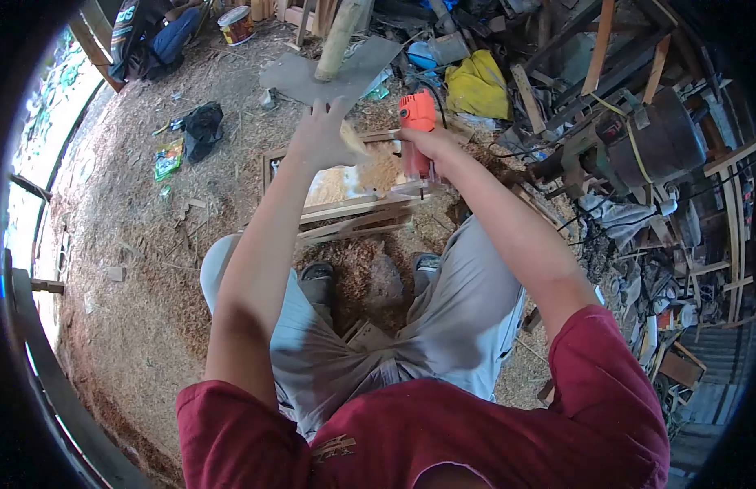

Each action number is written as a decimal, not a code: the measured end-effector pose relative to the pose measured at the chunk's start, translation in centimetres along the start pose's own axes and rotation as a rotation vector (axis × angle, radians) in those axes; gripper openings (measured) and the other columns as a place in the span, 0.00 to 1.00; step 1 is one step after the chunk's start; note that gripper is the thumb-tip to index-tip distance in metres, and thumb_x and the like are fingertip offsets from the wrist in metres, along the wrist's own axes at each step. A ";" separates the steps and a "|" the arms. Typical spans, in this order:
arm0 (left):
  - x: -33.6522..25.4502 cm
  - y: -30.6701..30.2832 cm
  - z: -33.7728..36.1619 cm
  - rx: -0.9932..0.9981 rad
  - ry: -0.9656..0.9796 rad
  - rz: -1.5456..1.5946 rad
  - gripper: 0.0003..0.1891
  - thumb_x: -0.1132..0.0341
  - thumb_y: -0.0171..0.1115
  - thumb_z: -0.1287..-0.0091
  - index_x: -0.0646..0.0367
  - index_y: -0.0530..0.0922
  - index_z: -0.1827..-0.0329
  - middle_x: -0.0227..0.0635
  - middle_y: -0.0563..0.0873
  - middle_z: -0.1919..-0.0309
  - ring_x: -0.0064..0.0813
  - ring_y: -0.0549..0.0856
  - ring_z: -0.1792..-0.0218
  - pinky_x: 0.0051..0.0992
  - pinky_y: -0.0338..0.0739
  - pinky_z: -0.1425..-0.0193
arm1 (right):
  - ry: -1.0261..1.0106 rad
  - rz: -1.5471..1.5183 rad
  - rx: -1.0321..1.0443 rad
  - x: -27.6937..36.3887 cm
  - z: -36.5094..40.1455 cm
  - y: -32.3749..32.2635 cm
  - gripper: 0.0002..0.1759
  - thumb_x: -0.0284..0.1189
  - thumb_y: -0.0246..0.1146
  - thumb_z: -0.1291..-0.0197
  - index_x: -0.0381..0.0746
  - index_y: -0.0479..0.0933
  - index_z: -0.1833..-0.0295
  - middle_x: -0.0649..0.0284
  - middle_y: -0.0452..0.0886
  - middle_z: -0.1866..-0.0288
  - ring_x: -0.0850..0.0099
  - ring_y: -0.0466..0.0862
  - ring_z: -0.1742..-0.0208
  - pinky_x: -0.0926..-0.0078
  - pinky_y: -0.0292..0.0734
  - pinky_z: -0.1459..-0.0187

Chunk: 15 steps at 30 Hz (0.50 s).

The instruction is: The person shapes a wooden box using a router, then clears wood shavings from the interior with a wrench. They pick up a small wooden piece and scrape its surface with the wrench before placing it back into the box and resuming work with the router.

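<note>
Shirt (451, 428), right grip (428, 143) on router (417, 112)

Floor (141, 261): brown, strewn with shavings (194, 326)
Daylight (45, 90): bright, far left
Timber (730, 236): jumbled, right
Corrugated sheet (720, 407): grey, lower right

1. To the left of the left hand (322, 140), the shaving-strewn floor (141, 244) offers wide room; a black plastic bag (203, 132) lies farther out.
2. Ahead of that hand, a grey sheet (366, 67) and a thick wooden post (340, 45) stand in the way.
3. Between the hands, a narrow gap opens above the wooden frame (345, 210).
4. An orange power tool (417, 112), gripped by the right hand (424, 143), bounds that gap.
5. Farther right, a bulky motor (670, 140) and heaped scraps crowd the way.
</note>
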<state>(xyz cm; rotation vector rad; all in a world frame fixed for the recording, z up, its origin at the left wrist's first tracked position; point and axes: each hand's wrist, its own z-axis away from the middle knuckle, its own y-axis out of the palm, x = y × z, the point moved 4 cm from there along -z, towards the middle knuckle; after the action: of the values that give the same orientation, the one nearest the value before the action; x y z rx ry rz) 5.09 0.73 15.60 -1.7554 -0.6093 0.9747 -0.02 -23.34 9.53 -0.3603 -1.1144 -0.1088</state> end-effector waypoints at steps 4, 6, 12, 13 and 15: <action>0.7 -1.8 1.6 -0.105 0.061 0.056 0.56 0.55 0.82 0.61 0.55 0.64 0.23 0.59 0.74 0.38 0.65 0.76 0.38 0.52 0.77 0.30 | -0.013 0.121 0.017 -0.9 -2.2 1.2 0.23 0.40 0.79 0.47 0.38 0.83 0.51 0.61 0.87 0.59 0.68 0.86 0.64 0.64 0.81 0.63; 0.8 -2.6 2.2 -0.126 0.065 0.115 0.56 0.57 0.81 0.62 0.55 0.65 0.23 0.58 0.73 0.38 0.65 0.76 0.38 0.52 0.77 0.30 | -0.009 0.200 0.013 -1.1 -2.7 1.6 0.24 0.42 0.79 0.45 0.39 0.84 0.49 0.63 0.87 0.60 0.70 0.84 0.65 0.65 0.79 0.63; 2.2 -3.8 3.5 -0.138 0.076 0.221 0.56 0.58 0.81 0.62 0.56 0.66 0.23 0.56 0.74 0.36 0.63 0.75 0.33 0.51 0.76 0.28 | -0.014 0.350 0.062 -1.3 -2.3 3.0 0.25 0.45 0.78 0.45 0.38 0.81 0.52 0.62 0.84 0.64 0.69 0.82 0.72 0.65 0.77 0.70; 2.3 -4.1 3.7 -0.123 0.058 0.228 0.56 0.58 0.81 0.62 0.56 0.66 0.22 0.55 0.74 0.36 0.62 0.75 0.33 0.50 0.76 0.28 | -0.002 0.370 0.075 -1.7 -2.8 3.2 0.24 0.45 0.78 0.45 0.39 0.81 0.53 0.61 0.83 0.65 0.69 0.81 0.73 0.65 0.77 0.71; 2.5 -4.3 4.1 -0.100 0.041 0.230 0.56 0.58 0.81 0.61 0.56 0.66 0.23 0.54 0.75 0.36 0.60 0.76 0.32 0.49 0.76 0.28 | 0.057 0.410 0.096 -1.9 -3.1 3.1 0.24 0.46 0.77 0.43 0.40 0.80 0.53 0.61 0.83 0.66 0.69 0.80 0.74 0.64 0.76 0.73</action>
<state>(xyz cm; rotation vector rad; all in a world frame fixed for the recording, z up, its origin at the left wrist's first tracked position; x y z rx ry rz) 3.21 6.41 18.01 -1.9609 -0.4430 1.0775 2.64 -21.61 5.95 -0.4892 -0.9665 0.2944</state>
